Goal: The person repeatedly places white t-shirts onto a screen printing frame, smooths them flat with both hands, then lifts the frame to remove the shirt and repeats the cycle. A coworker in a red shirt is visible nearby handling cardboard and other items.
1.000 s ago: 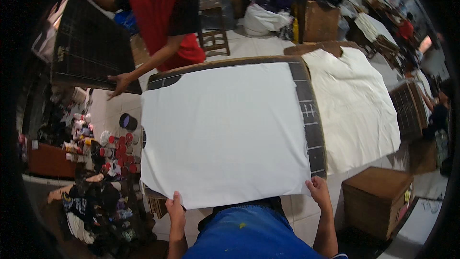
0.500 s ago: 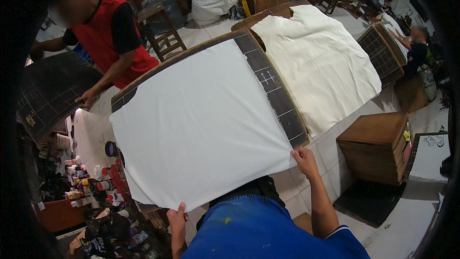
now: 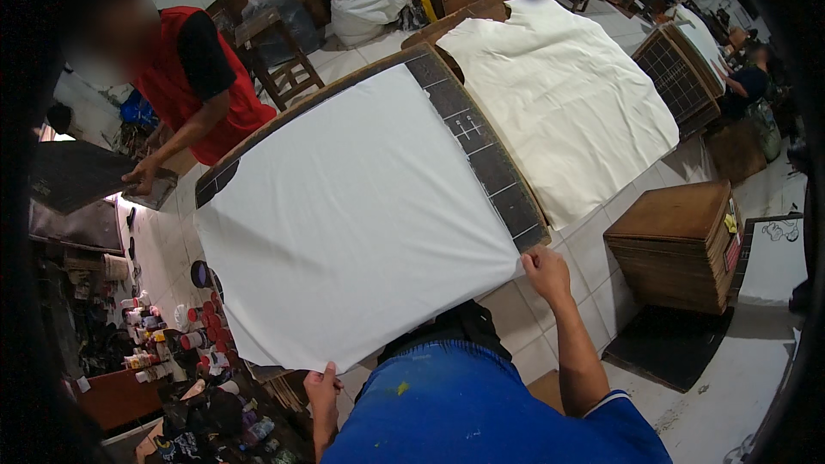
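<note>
A sheet of white fabric (image 3: 352, 215) lies over a dark board marked with a white grid (image 3: 481, 146) in front of me; the grid shows along its right and far edges. My left hand (image 3: 323, 385) pinches the cloth's near edge, thumb on top. At the near right corner my right hand (image 3: 546, 271) has its fingers closed on the same cloth. Between the two hands the near edge hangs past the board, close to my blue shirt (image 3: 447, 404). Light wrinkles run across the cloth toward the right hand.
Cream fabric (image 3: 567, 103) covers another board beyond. A stack of brown boards (image 3: 675, 245) stands at right, with a black board (image 3: 666, 348) on the floor. Bottles with red lids (image 3: 202, 326) crowd the lower left. A co-worker in red (image 3: 206, 77) holds a dark board (image 3: 77, 174) at left.
My hands keep their grip on the cloth's near edge, the right one slightly farther from me. The co-worker's dark board has tilted flatter and dropped. The whole view has shifted a little.
</note>
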A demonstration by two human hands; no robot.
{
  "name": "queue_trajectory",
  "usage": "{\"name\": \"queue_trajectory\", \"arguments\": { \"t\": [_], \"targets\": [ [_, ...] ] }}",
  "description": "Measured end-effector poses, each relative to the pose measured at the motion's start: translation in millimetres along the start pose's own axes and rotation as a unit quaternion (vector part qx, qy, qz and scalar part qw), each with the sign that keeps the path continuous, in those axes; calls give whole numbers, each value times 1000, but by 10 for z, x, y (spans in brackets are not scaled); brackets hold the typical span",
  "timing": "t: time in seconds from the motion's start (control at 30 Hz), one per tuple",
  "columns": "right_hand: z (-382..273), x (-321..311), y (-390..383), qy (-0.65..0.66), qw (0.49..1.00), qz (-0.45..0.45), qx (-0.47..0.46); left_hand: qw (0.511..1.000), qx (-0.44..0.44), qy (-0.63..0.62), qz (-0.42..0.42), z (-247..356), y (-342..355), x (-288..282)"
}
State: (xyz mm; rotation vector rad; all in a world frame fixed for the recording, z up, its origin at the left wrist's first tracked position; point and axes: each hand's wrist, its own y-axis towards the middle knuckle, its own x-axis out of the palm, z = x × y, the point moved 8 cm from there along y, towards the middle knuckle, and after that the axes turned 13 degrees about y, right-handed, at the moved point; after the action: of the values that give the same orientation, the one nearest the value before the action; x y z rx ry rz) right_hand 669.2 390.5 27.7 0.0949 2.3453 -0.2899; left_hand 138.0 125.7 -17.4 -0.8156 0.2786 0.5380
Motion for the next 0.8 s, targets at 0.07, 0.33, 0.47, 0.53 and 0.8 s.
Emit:
{"name": "queue_trajectory", "arguments": {
  "t": [0.07,0.33,0.47,0.53,0.8],
  "targets": [
    [-176,-46,126,24,999,23,-25,1000,-9,7,-3,-51,14,4],
    [-633,300,891,39,997,-28,-56,1000,16,-6,-21,-63,88,43],
    [-577,398,1025,-10,997,-52,-61,1000,6,-12,-13,-74,52,45],
    [-532,400,1074,-16,996,-64,-64,1000,5,-8,-10,-75,29,44],
    [-756,441,1483,77,990,-112,-48,999,9,31,-17,-63,23,21]
  ]
}}
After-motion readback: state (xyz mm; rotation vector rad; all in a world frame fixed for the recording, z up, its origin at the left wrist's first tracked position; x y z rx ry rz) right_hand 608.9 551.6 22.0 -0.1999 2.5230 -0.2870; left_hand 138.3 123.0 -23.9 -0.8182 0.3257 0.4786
